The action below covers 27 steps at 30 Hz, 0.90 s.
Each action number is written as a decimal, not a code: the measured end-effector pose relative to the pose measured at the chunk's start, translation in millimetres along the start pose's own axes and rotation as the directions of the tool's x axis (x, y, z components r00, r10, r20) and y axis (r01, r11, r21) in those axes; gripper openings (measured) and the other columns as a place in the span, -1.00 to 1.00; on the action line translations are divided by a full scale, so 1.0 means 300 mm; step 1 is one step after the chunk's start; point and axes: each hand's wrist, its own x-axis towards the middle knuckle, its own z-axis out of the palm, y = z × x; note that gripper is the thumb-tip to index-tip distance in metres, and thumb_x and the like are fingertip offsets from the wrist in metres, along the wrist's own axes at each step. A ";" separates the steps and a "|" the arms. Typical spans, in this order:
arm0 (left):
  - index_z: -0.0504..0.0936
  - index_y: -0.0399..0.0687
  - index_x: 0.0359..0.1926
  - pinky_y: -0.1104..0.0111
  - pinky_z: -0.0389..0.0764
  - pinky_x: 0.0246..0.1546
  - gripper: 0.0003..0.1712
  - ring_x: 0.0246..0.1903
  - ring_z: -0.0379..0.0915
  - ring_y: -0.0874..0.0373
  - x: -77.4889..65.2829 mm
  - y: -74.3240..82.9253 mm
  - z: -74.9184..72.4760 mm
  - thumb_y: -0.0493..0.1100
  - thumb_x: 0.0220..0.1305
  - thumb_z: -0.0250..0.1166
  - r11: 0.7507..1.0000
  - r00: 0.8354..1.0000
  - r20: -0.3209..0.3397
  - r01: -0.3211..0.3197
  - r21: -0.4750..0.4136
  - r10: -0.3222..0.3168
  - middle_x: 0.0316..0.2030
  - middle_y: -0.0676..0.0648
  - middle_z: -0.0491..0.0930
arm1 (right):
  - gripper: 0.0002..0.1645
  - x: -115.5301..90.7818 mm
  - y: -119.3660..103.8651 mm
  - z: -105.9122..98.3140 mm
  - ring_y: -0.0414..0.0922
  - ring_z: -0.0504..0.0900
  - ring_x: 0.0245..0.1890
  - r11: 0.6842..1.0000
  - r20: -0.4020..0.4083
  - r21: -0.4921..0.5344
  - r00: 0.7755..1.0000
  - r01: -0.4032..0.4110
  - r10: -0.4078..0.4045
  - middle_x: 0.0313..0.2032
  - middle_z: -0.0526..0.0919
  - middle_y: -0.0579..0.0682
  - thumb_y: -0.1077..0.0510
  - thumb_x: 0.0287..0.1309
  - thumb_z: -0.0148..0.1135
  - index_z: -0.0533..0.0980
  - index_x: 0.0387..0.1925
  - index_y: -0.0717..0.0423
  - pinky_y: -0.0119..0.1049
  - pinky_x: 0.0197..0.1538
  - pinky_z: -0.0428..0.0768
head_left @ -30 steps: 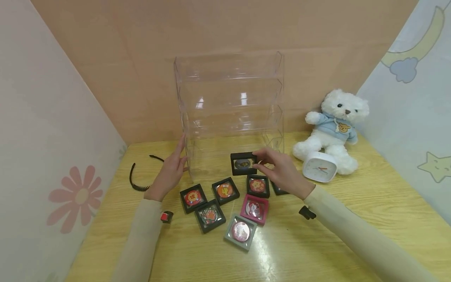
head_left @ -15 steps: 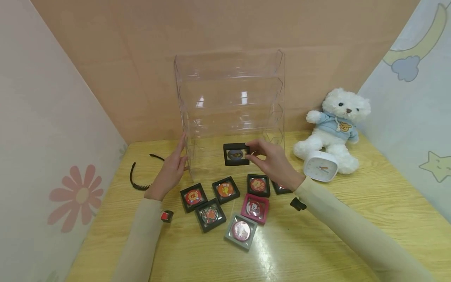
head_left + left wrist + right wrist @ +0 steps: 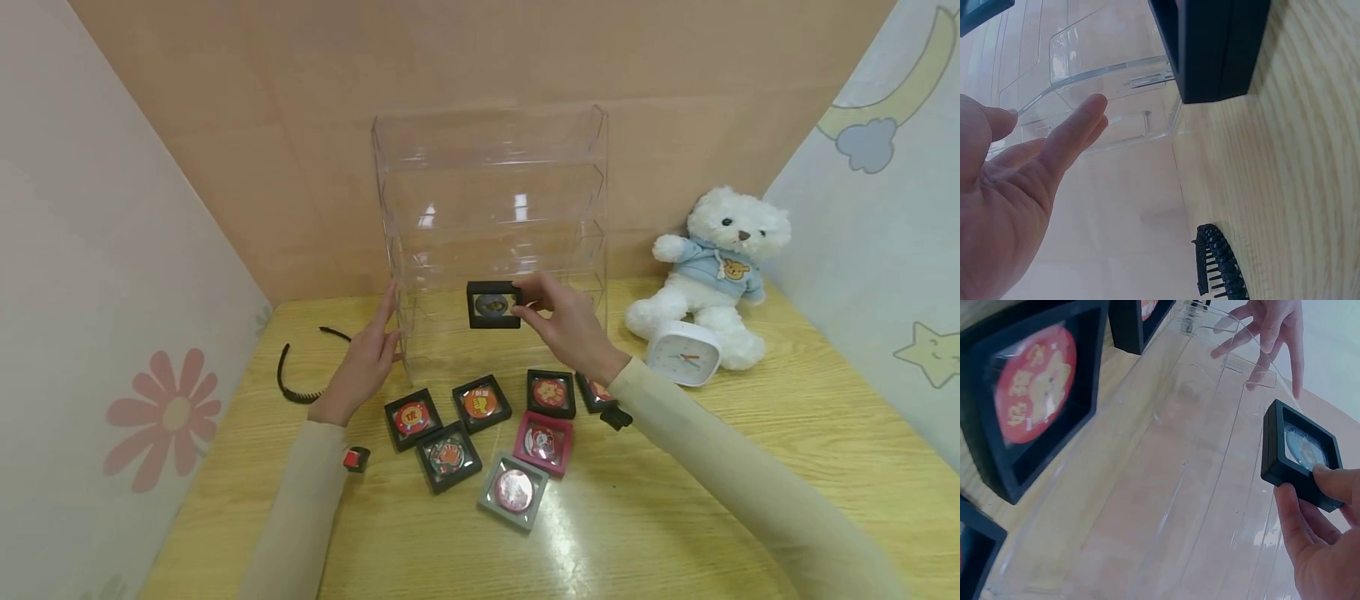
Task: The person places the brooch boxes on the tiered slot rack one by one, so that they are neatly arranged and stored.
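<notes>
My right hand [image 3: 566, 321] pinches a black square display frame [image 3: 493, 325] by its right side, thumb in front and fingers behind. Inside that frame is a round bluish badge, seen closer in the right wrist view, where the display frame [image 3: 1304, 447] is tilted. It is held up in front of the lower tiers of a clear acrylic rack [image 3: 487, 225]. My left hand [image 3: 360, 367] rests with straight fingers against the rack's left side; in the left wrist view the fingers [image 3: 1075, 134] lie along the clear side panel.
Several badge frames lie on the wooden table before the rack, among them a pink frame [image 3: 543, 443] and a grey frame [image 3: 513, 493]. A black headband [image 3: 296, 392] lies left. On the right are a white teddy bear [image 3: 720, 267] and a white clock [image 3: 683, 354].
My right hand has lifted the black display frame up and a little left, from just above the table frames to before the rack's lower tiers. The left hand has stayed at the rack's side.
</notes>
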 end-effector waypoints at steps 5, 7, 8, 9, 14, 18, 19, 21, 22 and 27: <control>-0.35 0.35 0.63 0.19 0.74 -0.20 -0.11 0.14 0.49 -0.31 -0.003 -0.003 -0.002 -0.32 0.60 -0.06 1.000 1.000 -0.002 -0.009 -0.002 0.009 0.54 -0.28 -0.03 | -0.61 0.040 -0.008 0.006 -0.09 0.72 -0.19 1.000 -0.006 -0.019 1.000 0.005 -0.005 -0.18 0.72 0.07 0.31 0.24 0.40 0.50 0.06 0.21 -0.19 -0.13 0.71; -0.35 0.38 0.63 0.19 0.74 -0.20 -0.10 0.16 0.48 -0.30 -0.003 -0.004 -0.002 -0.32 0.60 -0.06 1.000 1.000 -0.003 -0.010 -0.003 0.010 0.54 -0.27 -0.04 | -0.60 0.059 -0.011 0.008 -0.07 0.71 -0.18 1.000 -0.005 -0.016 1.000 0.012 -0.012 -0.17 0.71 0.10 0.32 0.24 0.40 0.49 0.07 0.23 -0.19 -0.12 0.71; -0.35 0.38 0.63 0.19 0.74 -0.20 -0.11 0.17 0.47 -0.31 -0.002 -0.004 -0.002 -0.32 0.61 -0.06 1.000 1.000 -0.002 -0.011 -0.005 0.011 0.54 -0.27 -0.04 | -0.60 0.068 -0.013 0.008 -0.08 0.71 -0.18 1.000 -0.006 -0.013 1.000 0.017 -0.017 -0.16 0.71 0.11 0.32 0.24 0.40 0.49 0.07 0.24 -0.20 -0.13 0.71; -0.35 0.38 0.63 0.19 0.74 -0.20 -0.11 0.18 0.46 -0.31 -0.001 -0.004 -0.002 -0.32 0.61 -0.07 1.000 1.000 0.000 -0.012 -0.008 0.012 0.55 -0.27 -0.04 | -0.60 0.078 -0.013 0.009 -0.07 0.71 -0.18 1.000 -0.006 -0.009 1.000 0.022 -0.022 -0.16 0.70 0.11 0.33 0.24 0.39 0.49 0.07 0.25 -0.20 -0.13 0.71; -0.36 0.36 0.63 0.19 0.73 -0.18 -0.13 0.20 0.44 -0.32 0.003 -0.004 -0.004 -0.30 0.62 -0.09 1.000 1.000 0.010 -0.008 -0.015 0.008 0.55 -0.28 -0.05 | -0.60 0.117 -0.013 0.015 -0.06 0.71 -0.19 0.999 -0.018 0.006 0.998 0.054 -0.054 -0.17 0.71 0.11 0.36 0.22 0.39 0.50 0.06 0.30 -0.22 -0.13 0.71; -0.35 0.36 0.63 0.21 0.73 -0.18 -0.12 0.18 0.46 -0.31 0.004 -0.001 -0.005 -0.31 0.61 -0.07 1.000 1.000 0.009 0.001 -0.011 -0.001 0.55 -0.26 -0.05 | -0.61 0.145 -0.007 0.022 -0.03 0.72 -0.19 0.997 -0.031 0.015 0.997 0.072 -0.071 -0.17 0.71 0.13 0.39 0.20 0.39 0.50 0.05 0.34 -0.22 -0.13 0.71; -0.35 0.36 0.63 0.21 0.73 -0.18 -0.12 0.18 0.47 -0.31 0.004 -0.001 -0.005 -0.31 0.61 -0.07 1.000 1.000 0.008 0.002 -0.010 -0.002 0.55 -0.25 -0.05 | -0.60 0.152 -0.007 0.023 -0.03 0.72 -0.19 0.997 -0.034 0.014 0.997 0.074 -0.074 -0.17 0.71 0.14 0.39 0.21 0.39 0.50 0.05 0.35 -0.22 -0.13 0.71; -0.35 0.38 0.63 0.22 0.73 -0.18 -0.11 0.19 0.46 -0.30 0.005 -0.001 -0.005 -0.32 0.61 -0.07 1.000 1.000 0.006 0.006 -0.009 -0.006 0.55 -0.25 -0.05 | -0.61 0.167 -0.007 0.023 -0.03 0.72 -0.20 0.997 -0.040 0.010 0.996 0.076 -0.075 -0.17 0.72 0.14 0.38 0.21 0.39 0.50 0.05 0.34 -0.23 -0.12 0.71; -0.35 0.38 0.63 0.21 0.73 -0.18 -0.11 0.19 0.46 -0.31 0.005 0.000 -0.005 -0.32 0.61 -0.07 1.000 1.000 0.007 0.006 -0.010 -0.006 0.55 -0.26 -0.05 | -0.61 0.175 -0.008 0.022 -0.03 0.73 -0.20 0.997 -0.042 0.011 0.996 0.076 -0.075 -0.18 0.72 0.15 0.38 0.22 0.38 0.50 0.05 0.34 -0.23 -0.12 0.71; -0.35 0.37 0.63 0.21 0.73 -0.17 -0.12 0.22 0.43 -0.29 0.004 0.004 -0.005 -0.31 0.61 -0.07 1.000 1.000 0.009 0.018 -0.020 -0.018 0.55 -0.25 -0.03 | -0.61 0.217 -0.012 0.021 -0.05 0.72 -0.20 0.997 -0.051 0.003 0.996 0.079 -0.079 -0.16 0.72 0.14 0.37 0.22 0.38 0.48 0.06 0.32 -0.24 -0.13 0.71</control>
